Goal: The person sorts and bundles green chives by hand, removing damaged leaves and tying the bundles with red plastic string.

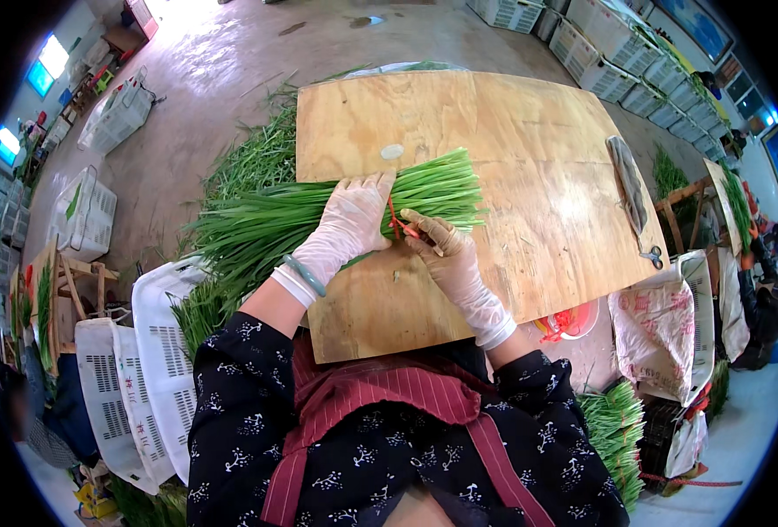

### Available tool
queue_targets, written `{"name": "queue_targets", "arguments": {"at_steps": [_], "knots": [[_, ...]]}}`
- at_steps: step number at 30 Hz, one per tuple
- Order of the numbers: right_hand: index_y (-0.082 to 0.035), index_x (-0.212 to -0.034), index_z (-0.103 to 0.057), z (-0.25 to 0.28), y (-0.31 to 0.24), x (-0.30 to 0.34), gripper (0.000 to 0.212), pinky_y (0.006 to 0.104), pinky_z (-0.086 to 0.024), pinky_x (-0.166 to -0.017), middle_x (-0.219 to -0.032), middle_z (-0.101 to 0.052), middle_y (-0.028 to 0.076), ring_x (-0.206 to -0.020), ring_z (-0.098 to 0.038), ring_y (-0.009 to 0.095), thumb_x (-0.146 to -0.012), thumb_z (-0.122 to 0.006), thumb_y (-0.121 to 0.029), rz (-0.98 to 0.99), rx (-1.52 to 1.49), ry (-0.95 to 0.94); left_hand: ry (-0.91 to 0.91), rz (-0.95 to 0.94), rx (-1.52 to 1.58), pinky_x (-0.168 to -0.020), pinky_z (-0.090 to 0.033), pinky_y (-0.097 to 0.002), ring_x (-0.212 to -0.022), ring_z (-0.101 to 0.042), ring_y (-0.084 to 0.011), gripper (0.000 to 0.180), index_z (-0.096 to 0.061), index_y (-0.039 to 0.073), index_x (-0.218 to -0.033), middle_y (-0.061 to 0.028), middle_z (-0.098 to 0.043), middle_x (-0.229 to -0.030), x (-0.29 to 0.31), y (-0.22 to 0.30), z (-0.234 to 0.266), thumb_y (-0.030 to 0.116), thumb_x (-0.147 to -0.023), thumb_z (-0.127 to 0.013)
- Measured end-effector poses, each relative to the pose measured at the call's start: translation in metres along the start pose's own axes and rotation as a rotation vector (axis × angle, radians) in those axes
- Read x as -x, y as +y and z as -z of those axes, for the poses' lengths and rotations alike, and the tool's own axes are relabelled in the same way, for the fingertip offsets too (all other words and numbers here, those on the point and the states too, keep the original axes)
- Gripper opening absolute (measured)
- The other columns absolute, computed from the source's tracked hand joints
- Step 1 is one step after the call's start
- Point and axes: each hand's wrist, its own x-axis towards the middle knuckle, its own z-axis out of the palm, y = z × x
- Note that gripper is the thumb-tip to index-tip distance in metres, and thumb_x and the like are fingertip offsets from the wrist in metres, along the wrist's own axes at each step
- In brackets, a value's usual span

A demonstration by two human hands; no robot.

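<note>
A thick bunch of green garlic chives (437, 180) lies across a wooden tabletop (538, 167), its leafy ends hanging past the left edge and its pale cut ends pointing right. My left hand (354, 215), in a whitish glove, wraps over the middle of the bunch and holds it down. Around the bunch, just right of that hand, runs a red tie (392, 213). The gloved fingers of my right hand (449, 255) pinch the tie at the near side of the bunch; the glove's fingertips look stained.
More loose chives (253, 167) are heaped beyond the table's left edge. Scissors (652, 256) and a dark long cloth (626, 184) lie at the right edge. White crates (162, 351) stand at left, a bucket with red ties (565, 323) below right, bundled chives (613, 439) near my right side.
</note>
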Motion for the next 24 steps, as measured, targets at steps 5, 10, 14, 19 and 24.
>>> {"name": "queue_targets", "arguments": {"at_steps": [5,10,14,19,24], "knots": [[-0.003,-0.108,-0.060,-0.019,0.009,-0.002,0.026,0.0228,-0.047,-0.063,-0.081,-0.061,0.004,-0.072,-0.058,0.011,-0.082,-0.060,-0.004,-0.251,-0.521,0.087,0.038,0.002,0.043,-0.094,-0.036,-0.0358,-0.107,-0.049,-0.0287,0.091,-0.032,0.002,-0.127,-0.0160,-0.049,-0.116,0.003,0.003,0.002,0.033,-0.053,-0.075],[0.000,-0.092,-0.061,-0.016,-0.017,-0.017,0.011,0.0214,-0.044,-0.055,-0.072,-0.059,0.002,-0.061,-0.053,0.008,-0.086,-0.055,-0.007,-0.277,-0.211,-0.046,0.073,-0.004,0.008,-0.090,-0.038,-0.0363,-0.103,-0.051,-0.0284,0.092,-0.031,0.003,-0.128,-0.0145,-0.052,-0.111,0.003,-0.003,-0.008,0.033,-0.053,-0.074],[0.000,-0.079,-0.057,-0.015,-0.026,-0.030,0.015,0.0203,-0.040,-0.050,-0.065,-0.054,0.000,-0.055,-0.048,0.006,-0.089,-0.050,-0.010,-0.420,-0.484,-0.008,0.143,0.100,-0.107,-0.089,-0.038,-0.0351,-0.103,-0.051,-0.0255,0.091,-0.030,0.005,-0.128,-0.0128,-0.050,-0.113,0.002,0.002,-0.010,0.033,-0.053,-0.075],[0.001,-0.085,-0.057,-0.008,0.004,-0.018,0.017,0.0207,-0.042,-0.054,-0.067,-0.055,0.000,-0.058,-0.048,0.007,-0.091,-0.049,-0.013,-0.407,-0.341,-0.045,0.545,0.259,-0.347,-0.095,-0.031,-0.0409,-0.111,-0.042,-0.0231,0.057,-0.033,0.007,-0.131,-0.0072,-0.044,-0.121,-0.010,0.015,-0.042,0.018,-0.078,-0.051],[0.004,-0.098,-0.056,-0.003,0.031,0.006,0.023,0.0252,-0.046,-0.068,-0.079,-0.062,0.007,-0.070,-0.057,0.016,-0.090,-0.051,-0.017,-0.379,-0.126,-0.185,0.283,0.184,-0.448,-0.100,-0.025,-0.0486,-0.113,-0.042,-0.0294,0.072,-0.028,0.006,-0.133,-0.0114,-0.040,-0.128,-0.010,0.033,-0.033,0.025,-0.072,-0.062]]}}
